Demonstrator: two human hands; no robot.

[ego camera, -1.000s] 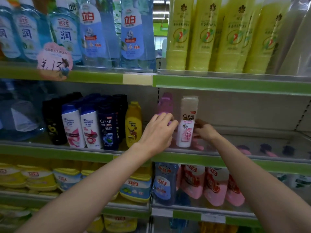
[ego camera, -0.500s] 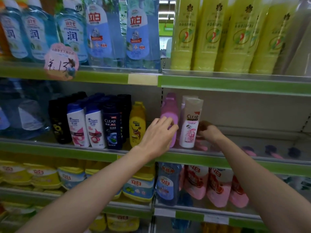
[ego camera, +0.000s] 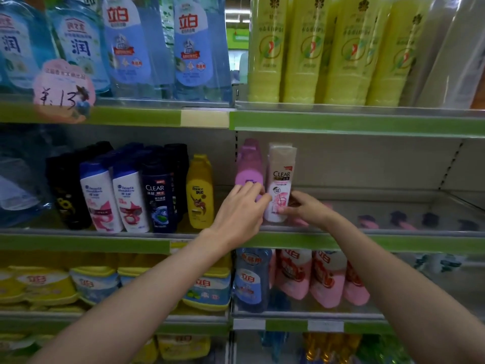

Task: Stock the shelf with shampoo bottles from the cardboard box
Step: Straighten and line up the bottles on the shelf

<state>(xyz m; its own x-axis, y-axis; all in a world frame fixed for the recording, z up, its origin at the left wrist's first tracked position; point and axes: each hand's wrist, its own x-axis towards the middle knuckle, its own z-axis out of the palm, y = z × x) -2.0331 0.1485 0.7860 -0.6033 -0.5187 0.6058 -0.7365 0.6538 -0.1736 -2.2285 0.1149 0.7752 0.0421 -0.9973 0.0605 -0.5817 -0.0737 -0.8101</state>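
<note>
A pink-purple shampoo bottle stands upright on the middle shelf, just right of the shelf divider. My left hand wraps its lower half. Beside it, touching on the right, stands a white CLEAR bottle with a pink label. My right hand holds that bottle's base from the right side, thumb in front. The cardboard box is out of view.
Left of the divider stand a yellow Rejoice bottle, a dark CLEAR bottle and white Head & Shoulders bottles. The shelf bay right of my hands shows bare floor behind a clear front rail. Detergent bottles fill the shelves above and below.
My right hand has come forward around the white CLEAR bottle's base. My left hand stays on the pink-purple bottle. Both bottles stand a little closer together.
</note>
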